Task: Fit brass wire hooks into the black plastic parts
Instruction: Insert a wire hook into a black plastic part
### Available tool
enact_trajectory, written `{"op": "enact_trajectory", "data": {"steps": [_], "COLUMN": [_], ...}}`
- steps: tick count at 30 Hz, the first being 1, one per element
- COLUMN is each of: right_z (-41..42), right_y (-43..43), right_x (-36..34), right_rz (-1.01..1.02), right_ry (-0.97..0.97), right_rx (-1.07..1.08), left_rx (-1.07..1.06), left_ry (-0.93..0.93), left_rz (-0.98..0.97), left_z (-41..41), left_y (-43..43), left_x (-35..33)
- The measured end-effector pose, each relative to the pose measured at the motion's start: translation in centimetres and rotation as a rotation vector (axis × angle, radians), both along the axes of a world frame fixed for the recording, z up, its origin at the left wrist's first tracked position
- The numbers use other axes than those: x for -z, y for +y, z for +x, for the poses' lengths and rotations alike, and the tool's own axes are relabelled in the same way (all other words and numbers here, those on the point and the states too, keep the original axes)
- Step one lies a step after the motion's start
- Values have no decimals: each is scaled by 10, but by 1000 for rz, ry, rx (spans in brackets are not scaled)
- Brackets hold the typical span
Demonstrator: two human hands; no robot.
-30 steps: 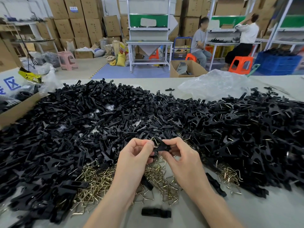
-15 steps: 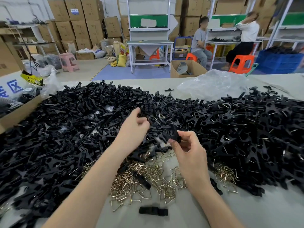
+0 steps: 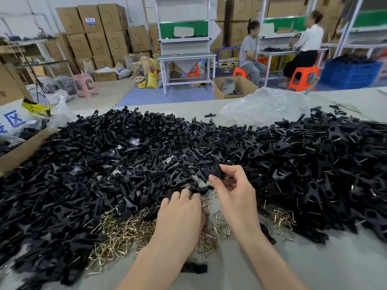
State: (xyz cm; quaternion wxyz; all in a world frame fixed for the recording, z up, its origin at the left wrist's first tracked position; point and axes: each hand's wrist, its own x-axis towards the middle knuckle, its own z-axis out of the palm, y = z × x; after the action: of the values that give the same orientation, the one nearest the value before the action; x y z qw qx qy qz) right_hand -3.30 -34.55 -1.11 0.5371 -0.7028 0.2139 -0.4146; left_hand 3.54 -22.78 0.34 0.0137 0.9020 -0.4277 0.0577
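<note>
Though blurry, black jagged plastic part (image 3: 214,171)

Stacked cardboard boxes (image 3: 92,36), white workbench (image 3: 186,56), orange stools (image 3: 305,71), pink stool (image 3: 83,78), blue floor mat (image 3: 180,96).

The left hand (image 3: 180,214) and right hand (image 3: 234,191) are bare, with slender fingers, and each runs into a forearm (image 3: 159,264) likewise bare all the way to the lower edge of view.

Pale table (image 3: 345,268) carries a wide heap of black plastic parts (image 3: 104,164), brass wire hooks (image 3: 117,235) at its near edge, crumpled clear bag (image 3: 266,107) behind.
</note>
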Motion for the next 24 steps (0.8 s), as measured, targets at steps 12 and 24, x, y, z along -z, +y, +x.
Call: {"op": "enact_trajectory", "data": {"steps": [12,24], "right_z": [2,1], "right_y": [0,2], "right_x": [-1,-1], "right_rz": [-13,-49], "right_ry": [14,60], "right_rx": [4,-25], "left_rx": [68,30], "left_ry": [259,632], "left_rz": [-275,-852], "left_z": [16,17], "left_y": [8,33], "left_x": [0,6]}}
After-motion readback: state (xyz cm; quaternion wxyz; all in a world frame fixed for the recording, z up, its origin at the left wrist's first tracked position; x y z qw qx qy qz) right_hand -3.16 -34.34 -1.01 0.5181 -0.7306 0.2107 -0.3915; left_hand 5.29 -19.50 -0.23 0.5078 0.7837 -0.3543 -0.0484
